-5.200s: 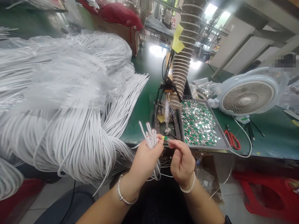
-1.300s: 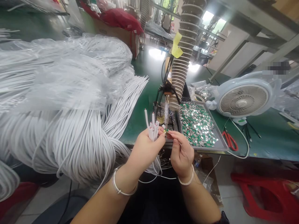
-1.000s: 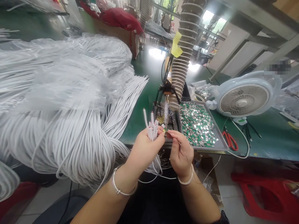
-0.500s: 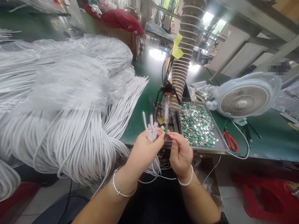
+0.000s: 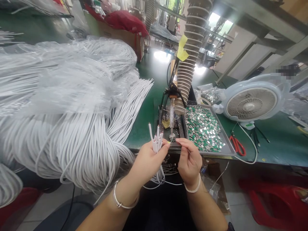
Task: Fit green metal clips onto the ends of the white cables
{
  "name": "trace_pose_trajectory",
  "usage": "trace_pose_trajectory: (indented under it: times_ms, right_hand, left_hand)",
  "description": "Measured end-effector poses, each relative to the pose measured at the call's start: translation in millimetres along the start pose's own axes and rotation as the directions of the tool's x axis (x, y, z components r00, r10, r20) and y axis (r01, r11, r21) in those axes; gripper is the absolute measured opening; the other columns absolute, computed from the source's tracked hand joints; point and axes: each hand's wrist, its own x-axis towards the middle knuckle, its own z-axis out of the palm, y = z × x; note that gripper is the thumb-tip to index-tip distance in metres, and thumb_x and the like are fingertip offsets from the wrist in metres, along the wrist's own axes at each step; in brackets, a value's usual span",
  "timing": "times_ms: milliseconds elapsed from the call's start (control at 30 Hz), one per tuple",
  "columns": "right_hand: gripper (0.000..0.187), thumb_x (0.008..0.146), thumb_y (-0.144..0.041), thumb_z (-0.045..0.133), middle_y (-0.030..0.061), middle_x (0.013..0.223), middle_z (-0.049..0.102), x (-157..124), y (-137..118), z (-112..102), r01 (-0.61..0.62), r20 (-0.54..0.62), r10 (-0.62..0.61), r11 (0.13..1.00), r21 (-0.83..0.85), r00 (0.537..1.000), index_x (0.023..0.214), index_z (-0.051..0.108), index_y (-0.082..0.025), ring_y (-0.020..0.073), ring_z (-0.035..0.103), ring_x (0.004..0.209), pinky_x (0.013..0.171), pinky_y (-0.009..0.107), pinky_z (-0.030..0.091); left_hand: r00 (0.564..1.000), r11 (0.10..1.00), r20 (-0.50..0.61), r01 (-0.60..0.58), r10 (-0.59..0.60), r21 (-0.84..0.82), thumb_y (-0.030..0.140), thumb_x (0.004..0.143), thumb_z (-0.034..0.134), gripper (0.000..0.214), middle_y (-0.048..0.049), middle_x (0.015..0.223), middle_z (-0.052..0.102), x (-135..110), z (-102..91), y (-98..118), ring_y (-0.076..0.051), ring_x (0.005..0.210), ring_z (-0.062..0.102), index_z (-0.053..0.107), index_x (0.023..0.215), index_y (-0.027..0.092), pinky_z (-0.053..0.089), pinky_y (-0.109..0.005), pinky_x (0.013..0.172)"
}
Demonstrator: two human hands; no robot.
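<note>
Massive pile of white cable (image 5: 72, 138) in clear plastic hogging the green tabletop (image 5: 144, 128), and a metal tray of tiny green-and-silver pieces (image 5: 204, 128) sits further along. My left hand (image 5: 150, 162) is clenched round a bundle of white cable ends (image 5: 157, 144), tips up, just over the tabletop edge, while my right hand (image 5: 190, 162) pinches a thin wire (image 5: 184, 145) right beside it.

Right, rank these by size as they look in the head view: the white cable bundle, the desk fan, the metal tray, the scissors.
1. The bundle of white cable, by far the largest.
2. The desk fan and the metal tray look about alike, so I won't rank them.
3. The red-handled scissors, the smallest.
</note>
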Motion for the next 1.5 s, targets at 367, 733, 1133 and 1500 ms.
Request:
trace_pose_trajectory:
  times_ms: [367,733,1133,1500]
  right_hand:
    - [0.021,0.087,-0.008,0.044,0.0059,0.092,0.066,4.5,-4.1,2.5,-0.003,0.043,0.004,1.000,-0.026,0.999,0.096,0.057,-0.021,0.0184,0.064,0.089,0.078,0.038,0.054]
    - [0.024,0.085,-0.006,0.046,0.0058,0.094,0.064,13.3,-4.7,6.2,0.057,0.027,-0.056,0.997,-0.060,0.998,0.098,0.058,-0.022,0.0177,0.062,0.090,0.077,0.037,0.054]
    - [0.023,0.085,-0.006,0.047,0.0059,0.093,0.065,16.6,-5.3,6.2,0.092,0.024,-0.090,0.991,-0.101,0.996,0.098,0.058,-0.021,0.0180,0.063,0.090,0.078,0.037,0.054]
    - [0.024,0.085,-0.005,0.046,0.0061,0.093,0.064,12.7,-2.6,4.7,0.090,0.051,-0.087,0.995,-0.042,0.995,0.098,0.058,-0.021,0.0175,0.062,0.090,0.077,0.036,0.054]
  left_hand:
    - [1.000,1.000,0.006,-0.003,0.003,-0.027,0.038,0.082,0.052,0.023,0.0058,0.050,0.044,5.7,-0.9,-0.2,-0.011,0.049,0.040,0.061,0.075,0.018,0.032,-0.023,0.050]
    - [0.999,0.995,-0.002,-0.043,0.043,-0.086,0.035,0.082,0.053,0.020,0.0072,0.050,0.043,11.1,0.0,4.4,-0.010,0.048,0.038,0.061,0.075,0.018,0.034,-0.023,0.052]
    - [0.999,0.995,-0.005,-0.049,0.048,-0.083,0.034,0.084,0.052,0.021,0.0069,0.050,0.043,12.0,-0.8,6.4,-0.009,0.049,0.038,0.060,0.076,0.017,0.032,-0.022,0.050]
    - [1.000,0.991,0.006,-0.027,0.028,-0.131,0.034,0.084,0.052,0.020,0.0076,0.049,0.041,10.7,1.6,0.3,-0.008,0.047,0.036,0.059,0.076,0.016,0.030,-0.021,0.048]
